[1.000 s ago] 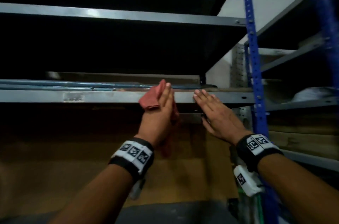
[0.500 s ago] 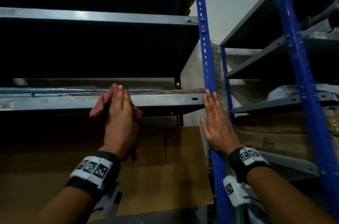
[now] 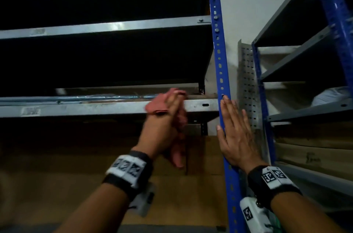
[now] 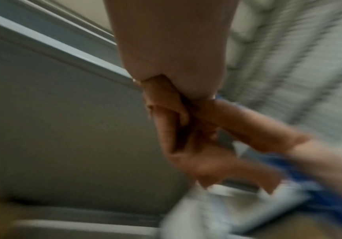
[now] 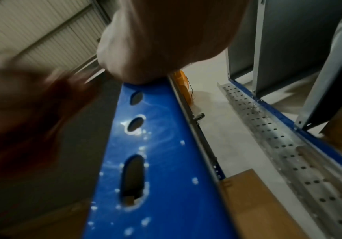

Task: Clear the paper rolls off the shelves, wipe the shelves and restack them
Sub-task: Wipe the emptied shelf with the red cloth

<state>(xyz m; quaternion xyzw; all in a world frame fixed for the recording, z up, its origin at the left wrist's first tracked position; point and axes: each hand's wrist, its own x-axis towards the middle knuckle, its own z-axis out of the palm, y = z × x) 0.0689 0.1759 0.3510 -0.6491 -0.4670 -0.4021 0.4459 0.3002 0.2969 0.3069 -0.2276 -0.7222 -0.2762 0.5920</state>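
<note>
Shelf (image 3: 107, 107), a grey metal board seen from below, is meeting the blue upright (image 3: 219, 64) at its right end. The left hand (image 3: 162, 127) is curling its fingers around a red cloth (image 3: 158, 106) and holding it against the shelf's front edge near that corner; the hand is blurred. In the left wrist view the cloth (image 4: 166, 103) is bunching beneath the palm. The right hand (image 3: 236, 137) is lying flat with straight fingers against the blue upright, just below the shelf. A perforated grey channel (image 3: 247, 87) is standing just right of the upright, beside a second rack (image 3: 305, 61). Brown cardboard (image 3: 172, 194) is showing beneath the shelf.
</note>
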